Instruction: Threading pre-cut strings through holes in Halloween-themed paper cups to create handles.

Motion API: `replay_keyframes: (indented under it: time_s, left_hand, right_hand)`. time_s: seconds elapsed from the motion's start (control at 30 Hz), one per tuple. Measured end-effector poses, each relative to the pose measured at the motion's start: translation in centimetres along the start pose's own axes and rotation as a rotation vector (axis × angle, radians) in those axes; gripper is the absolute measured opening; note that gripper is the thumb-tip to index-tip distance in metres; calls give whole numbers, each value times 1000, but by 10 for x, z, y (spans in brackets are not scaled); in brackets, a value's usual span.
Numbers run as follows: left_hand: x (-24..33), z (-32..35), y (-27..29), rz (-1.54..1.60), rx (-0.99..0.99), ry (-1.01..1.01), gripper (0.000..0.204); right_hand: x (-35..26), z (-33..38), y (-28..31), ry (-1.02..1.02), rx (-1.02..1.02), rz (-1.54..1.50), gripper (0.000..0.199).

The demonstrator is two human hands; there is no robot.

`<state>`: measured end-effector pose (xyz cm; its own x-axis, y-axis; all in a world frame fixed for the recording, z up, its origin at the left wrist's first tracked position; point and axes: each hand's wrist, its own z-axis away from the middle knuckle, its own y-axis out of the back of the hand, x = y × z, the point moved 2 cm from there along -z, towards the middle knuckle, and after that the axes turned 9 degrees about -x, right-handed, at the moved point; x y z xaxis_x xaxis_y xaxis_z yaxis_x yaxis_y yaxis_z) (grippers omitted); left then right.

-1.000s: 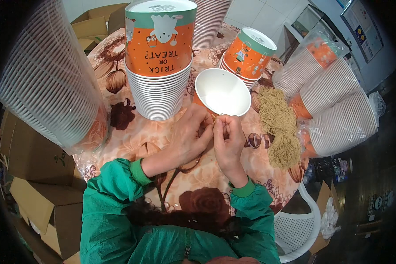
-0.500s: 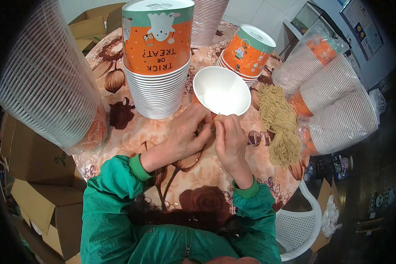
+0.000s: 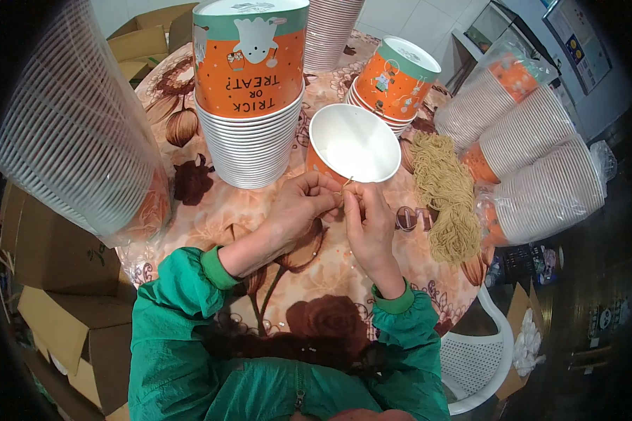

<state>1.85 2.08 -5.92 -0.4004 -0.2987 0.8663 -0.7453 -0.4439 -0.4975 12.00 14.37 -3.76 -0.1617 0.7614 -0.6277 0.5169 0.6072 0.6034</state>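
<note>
Both hands meet at the middle of the frame — the left hand [image 3: 298, 210] and the right hand [image 3: 366, 221] pinch a thin tan string [image 3: 347, 184] between their fingertips, at the near rim of an open white-lined paper cup [image 3: 351, 144] lying tilted on the floral worktop [image 3: 260, 210]. Just right of the cup lies a bundle of tan strings [image 3: 446, 193]. Above the left hand stands a tall stack of orange cups [image 3: 249, 91] — a smaller stack [image 3: 393, 84] sits upper right, with bagged cup stacks [image 3: 534, 168] at the right edge.
</note>
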Motion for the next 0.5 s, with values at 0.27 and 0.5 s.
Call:
replay_keyframes:
  time_s: [0.27,0.5]
  left_hand:
    - [8,5,-2,77,14,84,5]
    - [8,7,-4,142,8,129,4]
  right_hand:
    - [-6,0,3,-12,46,15,9]
    - [-14,3,14,162,107,69,13]
